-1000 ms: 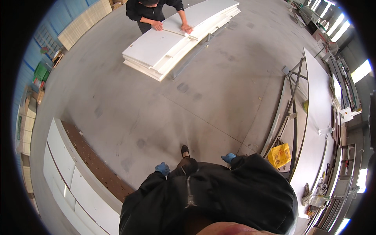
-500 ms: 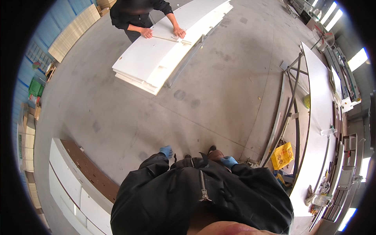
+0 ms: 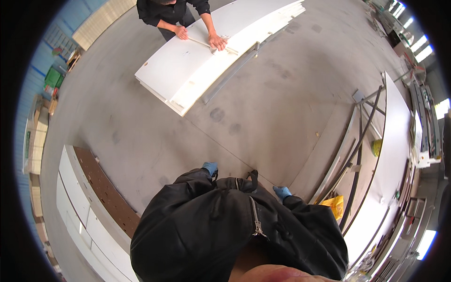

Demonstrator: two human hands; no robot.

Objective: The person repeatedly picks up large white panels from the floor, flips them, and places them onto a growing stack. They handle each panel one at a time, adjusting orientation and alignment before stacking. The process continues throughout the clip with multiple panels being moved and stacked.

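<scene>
Left hand (image 3: 210, 167) and right hand (image 3: 282, 192) were held low, well apart from the stacked white panels (image 3: 174, 66).
Nothing was seen gripped; spread or curled could not be told. Ahead, the panels were touched by a co-worker (image 3: 217, 42). Handling was judged not yet begun; closer footing seemed called for. No writing could be read.

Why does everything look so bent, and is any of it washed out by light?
Head view: fisheye distortion curves straight edges, as on the long white board at right; head view: the windows at right glare white, and the white panel stack is washed out along its near side; head view: the left hand and right hand show little finger detail.
</scene>
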